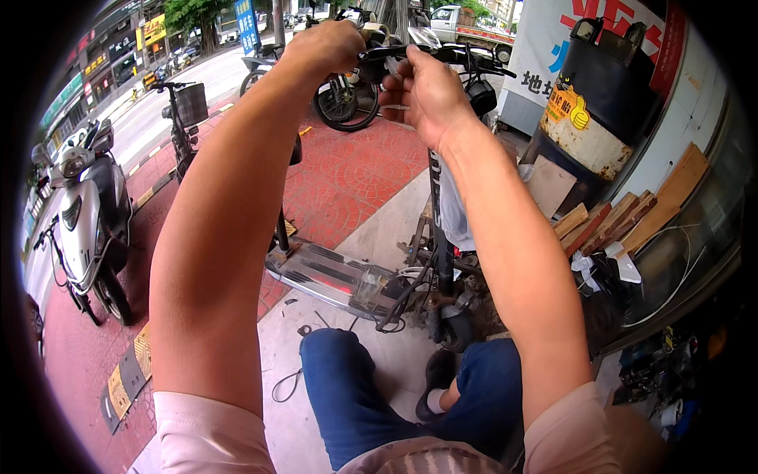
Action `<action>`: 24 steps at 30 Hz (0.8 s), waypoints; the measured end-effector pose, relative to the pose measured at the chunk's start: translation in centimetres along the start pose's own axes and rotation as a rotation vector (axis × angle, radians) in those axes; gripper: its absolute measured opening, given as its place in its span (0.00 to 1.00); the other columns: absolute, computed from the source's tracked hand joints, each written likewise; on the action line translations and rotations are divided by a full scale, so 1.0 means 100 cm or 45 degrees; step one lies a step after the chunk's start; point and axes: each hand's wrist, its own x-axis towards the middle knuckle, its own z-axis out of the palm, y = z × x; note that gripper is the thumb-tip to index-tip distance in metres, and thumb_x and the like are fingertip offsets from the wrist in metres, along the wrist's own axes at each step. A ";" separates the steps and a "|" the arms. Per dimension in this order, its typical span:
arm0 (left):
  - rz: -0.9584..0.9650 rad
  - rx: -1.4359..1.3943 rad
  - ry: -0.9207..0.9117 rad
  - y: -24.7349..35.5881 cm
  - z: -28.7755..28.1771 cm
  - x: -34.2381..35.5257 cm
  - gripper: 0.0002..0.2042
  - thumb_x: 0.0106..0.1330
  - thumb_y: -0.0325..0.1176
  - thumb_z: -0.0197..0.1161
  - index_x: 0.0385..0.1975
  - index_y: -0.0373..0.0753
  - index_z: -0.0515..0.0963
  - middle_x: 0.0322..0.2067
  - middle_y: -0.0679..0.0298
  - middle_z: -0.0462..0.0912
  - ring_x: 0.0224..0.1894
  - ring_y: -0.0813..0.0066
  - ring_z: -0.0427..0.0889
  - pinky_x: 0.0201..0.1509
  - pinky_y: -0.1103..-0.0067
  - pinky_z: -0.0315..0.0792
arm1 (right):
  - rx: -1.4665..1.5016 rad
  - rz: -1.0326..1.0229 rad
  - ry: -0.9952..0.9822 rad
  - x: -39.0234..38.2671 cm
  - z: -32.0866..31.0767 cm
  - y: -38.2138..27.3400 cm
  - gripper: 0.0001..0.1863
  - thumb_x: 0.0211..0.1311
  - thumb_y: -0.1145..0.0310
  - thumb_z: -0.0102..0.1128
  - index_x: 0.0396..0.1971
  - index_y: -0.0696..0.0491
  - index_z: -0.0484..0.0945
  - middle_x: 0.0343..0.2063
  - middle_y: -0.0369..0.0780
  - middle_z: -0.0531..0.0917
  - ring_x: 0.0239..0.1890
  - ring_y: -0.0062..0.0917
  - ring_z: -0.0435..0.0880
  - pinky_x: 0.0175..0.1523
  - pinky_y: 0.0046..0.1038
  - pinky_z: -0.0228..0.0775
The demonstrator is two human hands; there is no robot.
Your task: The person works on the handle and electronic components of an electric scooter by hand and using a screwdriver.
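Note:
Both my arms reach forward to the handlebar [387, 54] of an electric scooter. My left hand [328, 47] is closed at the bar's left side, back of the hand up, its fingertips mostly hidden. At the right, my right hand [433, 93] presses its thumb on the black bar, with the other fingers curled below. A bit of clear film [392, 66] shows by those fingers. Below runs the black scooter stem [444, 265], with a pale plastic bag [453, 207] hanging along it. The scooter's long grey deck [335, 278] lies to the left, loose black cables near it.
A silver scooter [88, 207] and a bicycle with a basket [192, 104] stand on the left. More bikes [347, 103] are parked ahead. To the right are a large black drum [604, 95], wooden boards [624, 221] and a white cable [685, 272]. My knees [335, 359] are close to the stem.

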 end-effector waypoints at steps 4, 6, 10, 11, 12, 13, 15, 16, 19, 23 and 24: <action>0.008 -0.041 -0.031 -0.004 -0.003 -0.003 0.13 0.68 0.33 0.60 0.50 0.49 0.85 0.41 0.60 0.90 0.44 0.61 0.90 0.48 0.67 0.82 | 0.048 -0.022 -0.057 0.006 -0.015 0.005 0.19 0.79 0.53 0.48 0.40 0.53 0.80 0.27 0.36 0.84 0.27 0.25 0.84 0.35 0.31 0.77; 0.086 -0.161 0.081 -0.016 0.007 0.002 0.15 0.78 0.41 0.57 0.46 0.35 0.81 0.25 0.55 0.85 0.23 0.64 0.88 0.21 0.71 0.79 | 0.171 0.052 -0.235 0.010 -0.027 0.000 0.20 0.79 0.54 0.46 0.39 0.54 0.82 0.25 0.35 0.85 0.23 0.22 0.83 0.30 0.27 0.77; 0.145 -0.239 -0.078 -0.017 0.026 0.023 0.13 0.76 0.32 0.54 0.53 0.35 0.79 0.20 0.58 0.81 0.18 0.70 0.83 0.17 0.74 0.75 | 0.176 0.235 -0.359 0.012 -0.048 0.011 0.18 0.77 0.57 0.50 0.36 0.54 0.84 0.24 0.34 0.86 0.23 0.21 0.83 0.31 0.28 0.78; 0.165 0.015 -0.018 -0.014 0.015 0.017 0.10 0.66 0.28 0.60 0.44 0.39 0.83 0.25 0.56 0.84 0.25 0.64 0.86 0.26 0.70 0.79 | 0.199 0.241 -0.399 0.013 -0.050 0.014 0.16 0.76 0.59 0.51 0.40 0.54 0.83 0.26 0.33 0.85 0.25 0.20 0.82 0.34 0.28 0.76; 0.188 0.271 0.038 -0.012 0.004 0.010 0.09 0.56 0.24 0.66 0.36 0.42 0.87 0.29 0.54 0.86 0.32 0.58 0.89 0.35 0.67 0.82 | 0.294 0.239 -0.415 0.016 -0.051 0.018 0.15 0.76 0.59 0.53 0.38 0.53 0.83 0.24 0.33 0.84 0.23 0.20 0.80 0.32 0.28 0.74; 0.120 0.128 -0.053 -0.011 0.001 0.009 0.09 0.58 0.24 0.65 0.37 0.41 0.87 0.28 0.54 0.87 0.29 0.62 0.89 0.31 0.68 0.83 | 0.161 0.214 -0.329 0.017 -0.052 0.020 0.14 0.75 0.59 0.53 0.38 0.53 0.83 0.23 0.33 0.83 0.22 0.20 0.80 0.31 0.27 0.73; 0.122 -0.156 -0.071 -0.009 0.004 0.005 0.08 0.62 0.24 0.62 0.37 0.38 0.86 0.23 0.55 0.85 0.21 0.66 0.87 0.22 0.70 0.82 | -0.241 0.098 -0.142 0.013 -0.050 0.018 0.14 0.74 0.59 0.56 0.36 0.53 0.82 0.22 0.34 0.82 0.18 0.19 0.77 0.26 0.25 0.70; 0.172 -0.216 -0.073 -0.018 0.008 0.012 0.08 0.63 0.23 0.60 0.37 0.37 0.86 0.22 0.56 0.84 0.19 0.68 0.86 0.20 0.72 0.82 | -0.259 0.109 -0.161 0.019 -0.054 0.015 0.14 0.74 0.59 0.54 0.34 0.53 0.82 0.21 0.35 0.82 0.18 0.20 0.78 0.24 0.26 0.69; 0.182 -0.227 -0.083 -0.010 0.007 0.009 0.07 0.65 0.24 0.57 0.33 0.34 0.84 0.18 0.57 0.82 0.18 0.70 0.85 0.19 0.74 0.81 | -0.245 0.170 -0.107 0.019 -0.052 -0.002 0.17 0.76 0.57 0.51 0.27 0.51 0.77 0.16 0.34 0.77 0.12 0.17 0.70 0.14 0.23 0.59; 0.204 -0.115 -0.071 -0.013 0.000 0.005 0.08 0.68 0.27 0.57 0.30 0.34 0.83 0.15 0.61 0.79 0.16 0.73 0.82 0.16 0.76 0.75 | -1.137 -0.307 0.043 0.027 -0.039 -0.006 0.16 0.68 0.63 0.52 0.29 0.58 0.84 0.17 0.43 0.82 0.11 0.29 0.73 0.18 0.34 0.63; 0.128 -0.141 -0.085 -0.014 -0.002 0.005 0.08 0.69 0.28 0.57 0.31 0.35 0.83 0.14 0.62 0.78 0.15 0.74 0.81 0.16 0.76 0.74 | -0.943 -0.314 0.002 0.035 -0.043 -0.002 0.15 0.67 0.63 0.52 0.28 0.56 0.82 0.16 0.40 0.80 0.10 0.27 0.70 0.18 0.34 0.61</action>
